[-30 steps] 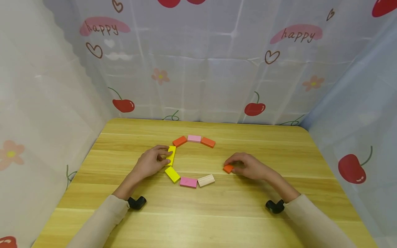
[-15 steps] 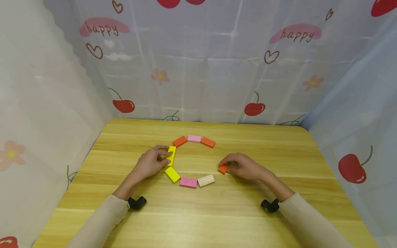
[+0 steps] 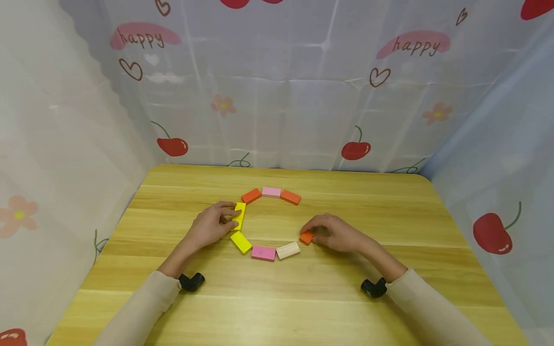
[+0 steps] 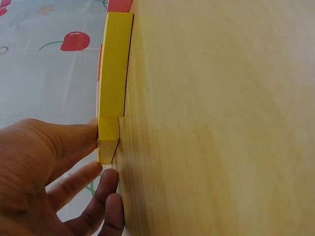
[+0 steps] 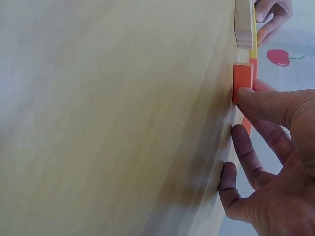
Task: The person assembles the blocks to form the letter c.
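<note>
My left hand (image 3: 212, 223) lies at the left of a curved row of flat blocks. Thumb and fingertips hold a yellow block (image 3: 240, 216), which the left wrist view shows behind another yellow block (image 4: 114, 64). On the other side, my right hand (image 3: 339, 233) pinches an orange block (image 3: 306, 237) by its edges, low over or on the wood; part of it is hidden by the fingers. A plain wooden block (image 3: 288, 250) is the closest row piece to it, a small gap apart. Beside that lies a pink block (image 3: 263, 253).
At the far side of the row are a red-orange block (image 3: 251, 196), a light pink block (image 3: 271, 192) and another orange block (image 3: 290, 197). The wooden table (image 3: 277, 302) meets a printed curtain (image 3: 277, 120) at the back. Black devices (image 3: 192, 282) sit at the wrists.
My right hand has moved left with the orange block, bringing it closer to the plain wooden block. The left hand and the other blocks have stayed put.
</note>
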`<state>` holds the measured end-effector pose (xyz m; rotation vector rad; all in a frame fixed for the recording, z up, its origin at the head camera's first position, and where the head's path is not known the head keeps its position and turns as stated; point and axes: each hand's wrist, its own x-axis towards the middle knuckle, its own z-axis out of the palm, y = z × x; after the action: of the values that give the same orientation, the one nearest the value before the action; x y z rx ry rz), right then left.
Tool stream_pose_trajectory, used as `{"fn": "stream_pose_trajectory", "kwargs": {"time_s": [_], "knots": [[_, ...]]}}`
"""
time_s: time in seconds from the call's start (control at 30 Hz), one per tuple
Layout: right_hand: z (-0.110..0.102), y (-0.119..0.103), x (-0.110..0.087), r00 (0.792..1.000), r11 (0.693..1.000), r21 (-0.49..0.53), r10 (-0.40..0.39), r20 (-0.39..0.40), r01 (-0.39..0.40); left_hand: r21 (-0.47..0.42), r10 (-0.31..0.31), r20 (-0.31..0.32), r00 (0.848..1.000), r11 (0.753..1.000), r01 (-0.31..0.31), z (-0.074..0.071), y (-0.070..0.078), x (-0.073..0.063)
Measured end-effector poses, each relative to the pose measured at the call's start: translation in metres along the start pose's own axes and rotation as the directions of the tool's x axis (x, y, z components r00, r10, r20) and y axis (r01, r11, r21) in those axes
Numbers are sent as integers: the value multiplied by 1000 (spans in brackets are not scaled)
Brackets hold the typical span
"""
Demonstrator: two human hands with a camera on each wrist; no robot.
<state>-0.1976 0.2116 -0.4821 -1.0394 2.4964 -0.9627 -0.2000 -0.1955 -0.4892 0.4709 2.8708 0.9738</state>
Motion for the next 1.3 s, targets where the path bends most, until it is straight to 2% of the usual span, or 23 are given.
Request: {"fn": "stream_pose_trajectory", "kwargs": {"time_s": [0.63, 1.07, 1.2, 1.3], "knots": [[3, -5, -2, 1000, 1000, -11, -6, 2, 6, -14, -10, -1, 1000, 1000, 10, 2, 3, 2], [7, -3, -3, 999, 999, -5, -54, -8, 54, -24, -13, 4, 1000, 1000, 13, 4, 1, 0], [6, -3, -3, 999, 999, -5, -42, -8, 42, -19, -14, 4, 1000, 1000, 14, 4, 0, 1], [5, -4, -4, 1000, 1000, 9, 5, -8, -5, -19, -14, 5, 1000, 1000, 14, 3, 1, 1]]}}
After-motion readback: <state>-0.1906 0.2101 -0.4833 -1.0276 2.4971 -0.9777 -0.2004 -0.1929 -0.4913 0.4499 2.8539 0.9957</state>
